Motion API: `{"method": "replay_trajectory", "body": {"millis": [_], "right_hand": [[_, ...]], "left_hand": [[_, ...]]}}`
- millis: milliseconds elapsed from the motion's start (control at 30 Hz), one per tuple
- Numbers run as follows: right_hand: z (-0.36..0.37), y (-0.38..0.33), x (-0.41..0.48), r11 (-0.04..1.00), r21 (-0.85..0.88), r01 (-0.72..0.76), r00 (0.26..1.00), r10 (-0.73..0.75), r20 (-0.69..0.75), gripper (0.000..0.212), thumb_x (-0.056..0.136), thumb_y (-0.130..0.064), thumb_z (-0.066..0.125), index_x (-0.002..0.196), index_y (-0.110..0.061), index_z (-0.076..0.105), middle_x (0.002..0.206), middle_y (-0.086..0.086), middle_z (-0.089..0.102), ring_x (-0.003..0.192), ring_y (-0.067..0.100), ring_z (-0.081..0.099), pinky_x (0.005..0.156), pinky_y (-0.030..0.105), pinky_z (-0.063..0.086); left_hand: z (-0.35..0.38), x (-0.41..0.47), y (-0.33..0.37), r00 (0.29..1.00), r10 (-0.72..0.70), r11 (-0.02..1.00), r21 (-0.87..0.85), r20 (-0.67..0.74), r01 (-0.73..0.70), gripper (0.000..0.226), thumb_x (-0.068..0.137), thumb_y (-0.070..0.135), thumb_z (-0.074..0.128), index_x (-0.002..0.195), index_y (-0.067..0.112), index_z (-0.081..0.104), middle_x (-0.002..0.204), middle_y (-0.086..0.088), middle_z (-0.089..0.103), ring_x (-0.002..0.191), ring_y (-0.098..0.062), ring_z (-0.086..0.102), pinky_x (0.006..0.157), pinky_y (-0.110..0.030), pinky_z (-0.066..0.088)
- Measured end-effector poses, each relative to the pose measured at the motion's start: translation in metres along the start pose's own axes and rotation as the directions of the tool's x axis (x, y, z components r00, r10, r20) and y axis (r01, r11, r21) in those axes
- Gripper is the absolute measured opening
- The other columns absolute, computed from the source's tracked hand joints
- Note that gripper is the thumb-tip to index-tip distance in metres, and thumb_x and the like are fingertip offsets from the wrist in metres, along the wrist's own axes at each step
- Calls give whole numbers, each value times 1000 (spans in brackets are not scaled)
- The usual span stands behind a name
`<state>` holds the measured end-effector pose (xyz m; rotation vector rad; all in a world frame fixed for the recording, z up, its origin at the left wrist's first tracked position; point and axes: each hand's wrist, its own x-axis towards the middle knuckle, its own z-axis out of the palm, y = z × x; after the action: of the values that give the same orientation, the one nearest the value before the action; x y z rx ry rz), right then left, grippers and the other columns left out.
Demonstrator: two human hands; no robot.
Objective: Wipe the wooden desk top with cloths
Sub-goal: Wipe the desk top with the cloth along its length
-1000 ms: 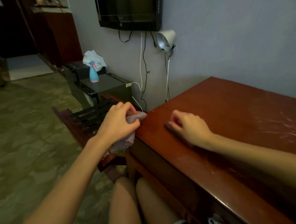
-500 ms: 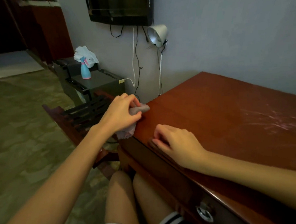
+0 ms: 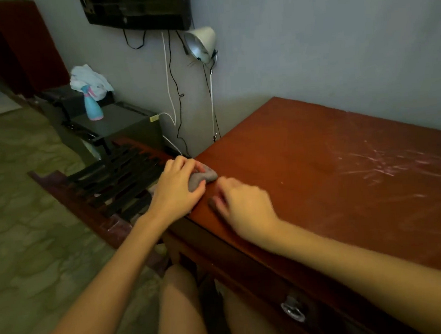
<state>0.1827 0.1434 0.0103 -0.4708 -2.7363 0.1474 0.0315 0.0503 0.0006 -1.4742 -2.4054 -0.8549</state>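
Head: left hand (image 3: pixel 175 193) holds one cloth (image 3: pixel 202 179) (grey).

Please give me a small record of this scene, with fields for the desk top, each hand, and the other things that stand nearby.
Desk top: reddish wood, whitish streaks on the right part
Left hand: grips the grey cloth at the left edge of the top
Right hand: rests on the top beside the cloth, blurred; whether it holds anything is unclear
Nearby: blue spray bottle, white lamp
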Motion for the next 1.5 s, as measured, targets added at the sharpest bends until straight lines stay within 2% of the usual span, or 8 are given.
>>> {"method": "replay_trajectory", "body": {"millis": [100, 267, 467, 733, 1067, 1233, 1333, 1500], "right_hand": [[-11, -13, -34, 987, 12, 161, 985, -160, -70, 17, 90, -37, 49, 92, -21, 54, 87, -1, 59, 68, 25, 63, 49, 27, 28], [-40, 49, -60, 997, 64, 38, 994, -44, 101, 20, 96, -46, 41, 97, -27, 44, 103, -4, 57, 89, 28, 61, 64, 35, 41], [-28, 79, 0, 987, -40, -158, 987, 159, 11, 21, 98, -40, 40, 97, -19, 43, 103, 6, 61, 90, 34, 62, 61, 31, 35], [-38, 21, -71, 973, 133, 187, 980, -193, 41, 20, 96, -41, 43, 102, -23, 49, 100, -2, 56, 88, 28, 60, 59, 33, 33], [-33, 100, -6, 977, -94, -189, 981, 192, 26, 21, 99, -39, 39, 98, -18, 41, 106, 7, 60, 91, 35, 62, 62, 32, 35], [-17, 28, -23, 999, -41, -30, 999, 31, 35, 27, 97, -37, 41, 114, -17, 47, 110, 5, 58, 90, 34, 62, 63, 34, 35], [-29, 7, -65, 991, 35, 131, 991, -132, 26, 26, 92, -42, 36, 99, -21, 50, 94, 0, 57, 75, 28, 62, 52, 32, 32], [-55, 41, -94, 997, 77, -16, 991, 5, 131, 16, 95, -44, 42, 93, -28, 44, 98, -5, 57, 86, 26, 60, 66, 36, 45]], "left_hand": [[-4, 2, 3, 999, 5, 998, 65, 35, -7, 24, 87, 33, 59, 107, 21, 55, 107, 0, 52, 102, -19, 45, 84, -36, 42], [-15, 3, 14, 997, 11, 969, 246, 70, -28, 30, 87, 41, 57, 113, 26, 57, 112, 3, 55, 104, -17, 49, 87, -33, 40], [-6, -13, 51, 988, 110, 976, 198, -104, -88, 14, 91, 29, 54, 98, 20, 63, 100, 3, 56, 95, -14, 51, 81, -32, 42], [12, -1, 65, 991, 119, 992, 57, -55, -116, 20, 98, 23, 43, 87, 14, 57, 84, -2, 59, 77, -17, 53, 70, -39, 46], [29, -9, 68, 998, 41, 975, -218, -38, -48, 21, 98, 24, 46, 81, 21, 56, 71, 10, 57, 65, -2, 54, 61, -23, 42], [30, -10, 62, 997, 13, 969, -244, -78, -32, 21, 99, 21, 44, 81, 16, 52, 69, 4, 57, 63, -9, 54, 62, -41, 46], [29, -10, 63, 997, 2, 962, -271, -78, -23, 22, 99, 22, 44, 79, 18, 53, 68, 4, 58, 63, -10, 55, 62, -42, 47], [28, -10, 65, 997, 4, 962, -271, -72, -24, 23, 97, 24, 48, 77, 20, 59, 67, 7, 59, 62, -5, 55, 59, -34, 46]]}}
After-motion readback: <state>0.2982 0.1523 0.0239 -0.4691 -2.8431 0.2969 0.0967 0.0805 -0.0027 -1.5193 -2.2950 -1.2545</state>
